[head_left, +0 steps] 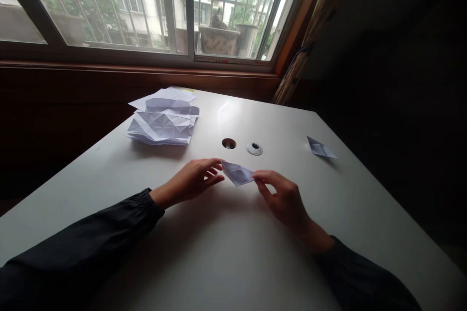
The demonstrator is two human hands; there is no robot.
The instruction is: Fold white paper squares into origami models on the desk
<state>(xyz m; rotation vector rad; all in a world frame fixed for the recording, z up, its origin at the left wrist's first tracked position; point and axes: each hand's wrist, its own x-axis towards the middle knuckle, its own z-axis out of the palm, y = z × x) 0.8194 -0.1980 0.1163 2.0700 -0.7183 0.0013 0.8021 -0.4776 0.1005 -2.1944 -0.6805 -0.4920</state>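
Observation:
A small folded piece of white paper (pixel 237 174) hangs just above the white table in the middle of the view. My left hand (pixel 191 182) comes in from the left, its fingertips on the paper's left corner. My right hand (pixel 285 200) pinches the paper's right corner between thumb and fingers. Dark sleeves cover both forearms. The paper's underside is hidden.
On the white table (pixel 91 199) lies a pile of creased paper (pixel 162 126) over loose sheets (pixel 164 96). A small paper fold (pixel 320 147) lies at the right. A cable hole (pixel 229 143) and a white grommet (pixel 254 148) sit mid-table. A window (pixel 146 9) and curtain (pixel 302 53) stand behind.

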